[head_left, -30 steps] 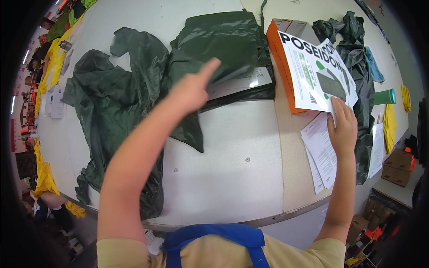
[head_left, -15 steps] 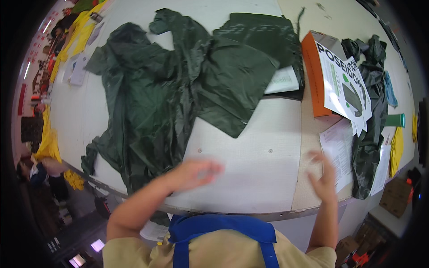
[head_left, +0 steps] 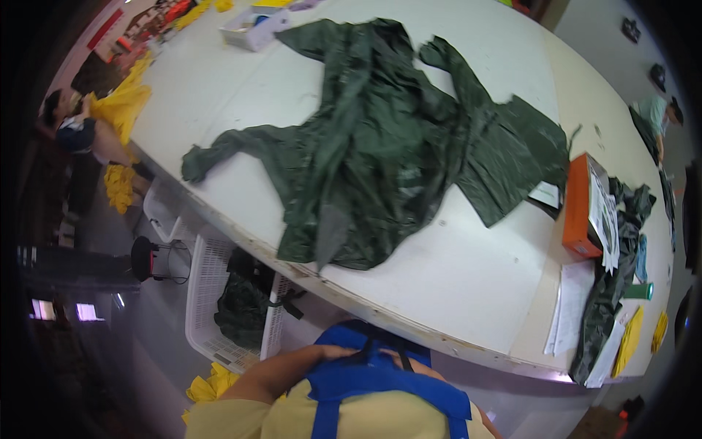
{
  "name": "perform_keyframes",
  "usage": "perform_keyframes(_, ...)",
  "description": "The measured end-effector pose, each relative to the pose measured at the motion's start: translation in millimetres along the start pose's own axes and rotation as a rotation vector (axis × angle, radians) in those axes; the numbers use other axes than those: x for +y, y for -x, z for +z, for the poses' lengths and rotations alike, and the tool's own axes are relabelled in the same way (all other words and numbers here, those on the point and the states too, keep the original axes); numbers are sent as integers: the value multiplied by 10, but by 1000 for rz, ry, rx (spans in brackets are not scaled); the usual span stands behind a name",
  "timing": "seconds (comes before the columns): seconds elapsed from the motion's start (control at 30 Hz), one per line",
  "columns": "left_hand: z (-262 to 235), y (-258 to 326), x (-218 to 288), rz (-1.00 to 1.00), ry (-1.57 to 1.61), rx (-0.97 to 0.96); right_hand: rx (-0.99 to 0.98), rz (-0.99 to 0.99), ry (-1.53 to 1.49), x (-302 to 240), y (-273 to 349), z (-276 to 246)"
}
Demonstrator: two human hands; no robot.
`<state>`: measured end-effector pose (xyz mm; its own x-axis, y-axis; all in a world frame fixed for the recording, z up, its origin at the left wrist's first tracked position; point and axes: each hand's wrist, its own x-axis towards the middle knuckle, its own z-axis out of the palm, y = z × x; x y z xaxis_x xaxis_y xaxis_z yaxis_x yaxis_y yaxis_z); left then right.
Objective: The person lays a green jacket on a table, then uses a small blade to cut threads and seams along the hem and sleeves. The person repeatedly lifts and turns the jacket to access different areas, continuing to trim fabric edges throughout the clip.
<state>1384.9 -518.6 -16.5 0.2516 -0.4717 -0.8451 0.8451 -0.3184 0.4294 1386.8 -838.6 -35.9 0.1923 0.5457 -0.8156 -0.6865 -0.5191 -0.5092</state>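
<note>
Both my hands are down at the front of my blue apron [head_left: 358,382], below the table edge. My left hand [head_left: 335,353] rests against the upper part of the apron, its fingers mostly hidden in the cloth. Only a small part of my right hand [head_left: 411,363] shows, beside dark straps on the apron. Whether either hand grips anything is hidden. Ahead on the table lies a dark green rain jacket [head_left: 380,146], spread out with one sleeve stretched to the left. To its right a folded dark green piece [head_left: 504,157] partly covers a white paper [head_left: 545,194].
An orange box [head_left: 578,208] with printed sheets stands at the right, near papers [head_left: 570,307], a dark green garment [head_left: 603,314] and a green cup [head_left: 639,291]. Beneath the table edge [head_left: 409,328] sits a white basket [head_left: 199,314] holding dark garments. Another person handles yellow cloth [head_left: 121,110] at the left.
My hands have drawn back from above the table to my apron. The view has swung left, bringing the basket into sight. The jacket's lower part and left sleeve lie more spread out.
</note>
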Motion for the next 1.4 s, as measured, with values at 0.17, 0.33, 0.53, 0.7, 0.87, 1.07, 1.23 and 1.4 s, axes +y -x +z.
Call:
perform_keyframes(0.17,-93,-499,-993,269,-226,-35,-193,96,321,-114,-1044,635)
perform_keyframes(0.33,-86,-278,-1173,644,-483,460,-22,-324,658,-957,-915,1107)
perform_keyframes(0.53,-309,81,-1548,484,-448,225,-39,-559,419,561,-1426,675)
perform_keyframes(0.7,-506,1073,-1764,207,-473,349,291,-108,746,-29,115,662)
perform_keyframes(0.87,-327,1232,-1042,171,-561,306,344,-177,697,-210,638,265)
perform_keyframes(1.07,-296,1241,537,238,-699,247,724,-592,-281,-1214,1973,-1576)
perform_keyframes(1.23,152,692,2115,215,-560,344,1341,-538,-354,-987,2486,-2982)
perform_keyframes(1.4,658,-421,2228,723,-1342,820,1643,-502,-517,166,2784,-3298)
